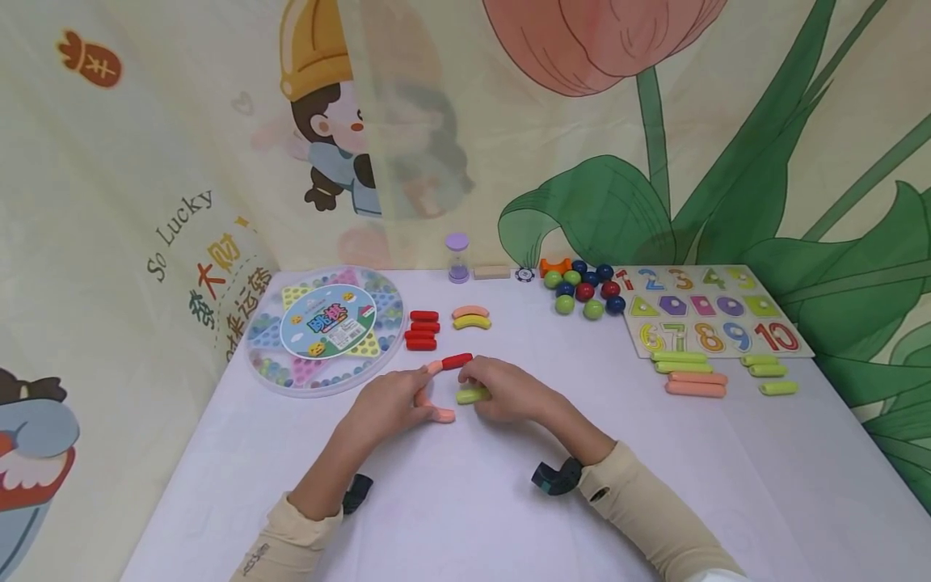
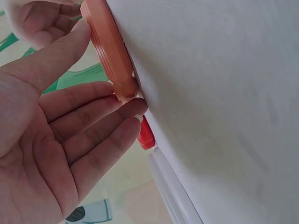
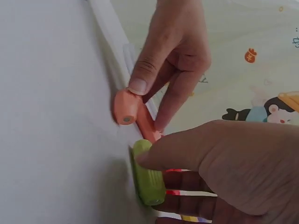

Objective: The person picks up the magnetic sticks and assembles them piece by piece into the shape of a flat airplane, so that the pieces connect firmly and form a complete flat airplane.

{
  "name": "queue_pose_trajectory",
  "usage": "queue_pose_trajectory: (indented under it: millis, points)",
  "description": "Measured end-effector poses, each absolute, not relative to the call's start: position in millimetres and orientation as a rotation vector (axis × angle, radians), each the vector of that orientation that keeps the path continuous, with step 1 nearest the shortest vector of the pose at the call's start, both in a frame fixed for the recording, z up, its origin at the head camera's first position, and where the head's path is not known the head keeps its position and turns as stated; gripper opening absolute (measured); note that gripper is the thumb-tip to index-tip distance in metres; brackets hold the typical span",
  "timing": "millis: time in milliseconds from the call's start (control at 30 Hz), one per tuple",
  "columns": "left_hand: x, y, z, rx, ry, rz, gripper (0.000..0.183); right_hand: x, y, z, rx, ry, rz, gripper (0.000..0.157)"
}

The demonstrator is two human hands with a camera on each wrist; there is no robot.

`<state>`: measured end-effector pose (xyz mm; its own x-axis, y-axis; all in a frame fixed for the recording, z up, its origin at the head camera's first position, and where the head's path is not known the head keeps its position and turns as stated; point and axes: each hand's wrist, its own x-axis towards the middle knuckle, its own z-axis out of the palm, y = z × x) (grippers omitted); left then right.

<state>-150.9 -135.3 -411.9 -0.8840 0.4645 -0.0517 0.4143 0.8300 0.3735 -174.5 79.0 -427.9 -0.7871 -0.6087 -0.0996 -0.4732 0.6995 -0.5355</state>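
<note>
My left hand grips a pink curved piece, thumb on its near end and fingers farther along. The hand covers part of the curve in the head view. Past the fingertips, a red rod lies at the far end of the pink curve. With thumb and fingers, my right hand pinches a short green rod just right of the curve's opening. A small grey disc is set in the end face of the pink piece in the right wrist view. Both pieces are close over the white tabletop.
A round Chinese checkers set lies at the left, beside several red rods and a yellow curved piece. Coloured balls and a number puzzle board are back right. Green rods and pink rods lie before the board.
</note>
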Motion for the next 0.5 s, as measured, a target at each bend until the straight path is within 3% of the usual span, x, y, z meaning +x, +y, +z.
queue_pose_trajectory:
  millis: [167,500]
  points:
    - [-150.1,-136.1,-412.5,0.696,2.868,0.566,0.082,-175.0,80.2,-427.7,-0.917,2.525,-0.704,0.017]
    - [-148.0,-133.1,-411.5,0.714,2.849,0.566,0.077,-169.5,73.2,-434.8,-1.009,2.499,-0.78,0.014]
